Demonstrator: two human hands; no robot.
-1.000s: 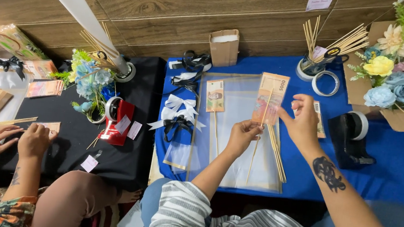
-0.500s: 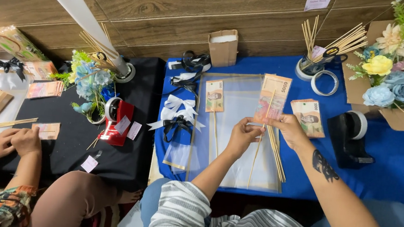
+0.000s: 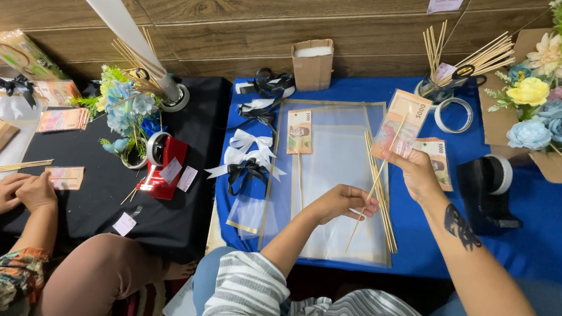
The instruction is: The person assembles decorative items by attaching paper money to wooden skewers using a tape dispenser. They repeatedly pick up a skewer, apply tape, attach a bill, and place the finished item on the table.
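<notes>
My left hand (image 3: 347, 201) pinches the lower part of a thin wooden skewer (image 3: 366, 204) over a clear plastic sheet (image 3: 332, 163) on the blue cloth. My right hand (image 3: 417, 174) holds the top of the same skewer, where a pink banknote (image 3: 397, 124) is fixed. A second banknote on a skewer (image 3: 299, 132) lies flat on the sheet to the left. Several loose skewers (image 3: 381, 201) lie on the sheet under my hands. A small stack of banknotes (image 3: 438, 156) rests just right of my right hand.
A black tape dispenser (image 3: 484, 188) stands to the right, a box of paper flowers (image 3: 560, 109) beyond it. Tape rolls and a cup of skewers (image 3: 454, 71) sit behind. White and black ribbon bows (image 3: 247, 155) lie left. Another person's hands (image 3: 20, 191) work on a black cloth.
My right hand lifted off the banknote stack and came to the skewer's top. The banknote on the skewer is now raised and tilted between both hands.
</notes>
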